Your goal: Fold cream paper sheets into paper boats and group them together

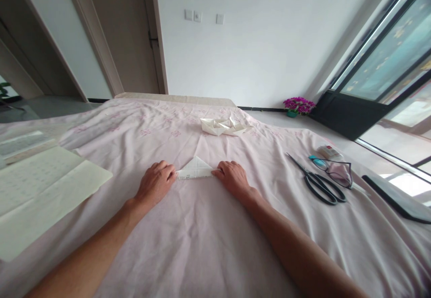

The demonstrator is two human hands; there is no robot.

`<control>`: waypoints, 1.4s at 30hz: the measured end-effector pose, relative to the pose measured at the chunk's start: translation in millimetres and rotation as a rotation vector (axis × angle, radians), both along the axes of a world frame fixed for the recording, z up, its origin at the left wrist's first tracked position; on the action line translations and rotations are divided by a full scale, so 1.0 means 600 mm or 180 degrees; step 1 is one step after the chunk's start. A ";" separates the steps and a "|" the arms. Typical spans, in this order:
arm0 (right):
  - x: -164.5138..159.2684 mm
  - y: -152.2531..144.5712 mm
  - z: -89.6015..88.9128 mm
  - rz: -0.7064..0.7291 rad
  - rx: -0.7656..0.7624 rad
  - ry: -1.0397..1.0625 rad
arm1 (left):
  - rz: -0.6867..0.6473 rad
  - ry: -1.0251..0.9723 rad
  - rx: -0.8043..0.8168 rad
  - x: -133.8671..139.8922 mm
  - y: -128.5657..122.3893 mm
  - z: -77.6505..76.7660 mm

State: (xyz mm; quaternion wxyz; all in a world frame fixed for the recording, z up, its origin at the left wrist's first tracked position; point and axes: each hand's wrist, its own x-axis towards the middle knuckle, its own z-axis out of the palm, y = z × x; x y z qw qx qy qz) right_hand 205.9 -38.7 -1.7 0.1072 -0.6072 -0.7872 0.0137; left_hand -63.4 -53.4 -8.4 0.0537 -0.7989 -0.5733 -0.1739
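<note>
A white sheet of paper folded into a triangle with a band along its base (195, 168) lies on the pink cloth in front of me. Its point faces away from me, and small printed marks run along the band. My left hand (157, 179) grips the left end of the band, fingers curled. At the right end, my right hand (232, 175) pinches the other corner between thumb and fingers. Both corners are hidden under the fingers. Beyond the hands stand folded white paper boats (224, 126), close together.
Large sheets of paper (47, 186) lie at the left. To the right are black-handled scissors (319, 186), eyeglasses (339, 173), a small white box (330, 151) and a dark flat case (397, 199). The pink cloth (188, 244) is wrinkled. Purple flowers (299, 105) stand near the wall.
</note>
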 end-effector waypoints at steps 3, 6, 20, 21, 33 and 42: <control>0.000 0.001 0.001 -0.0018 -0.0039 -0.0032 | 0.0066 0.0073 0.0044 0.003 -0.002 0.000; 0.002 0.002 0.000 -0.0045 -0.0043 -0.0041 | 0.0147 0.0119 0.0085 0.005 -0.003 -0.002; 0.002 0.002 -0.009 -0.0122 0.0038 0.0115 | -0.1336 0.0308 0.0111 0.031 -0.011 0.009; 0.002 0.003 -0.009 -0.0131 0.0036 0.0118 | -0.1381 0.0398 0.0056 0.033 -0.013 0.009; -0.002 0.000 -0.004 -0.0272 -0.0048 0.0101 | -0.0414 0.1430 0.0064 0.100 -0.063 0.015; -0.011 -0.014 -0.003 -0.0284 0.0551 -0.0108 | -0.0454 0.1274 0.0011 0.102 -0.059 0.020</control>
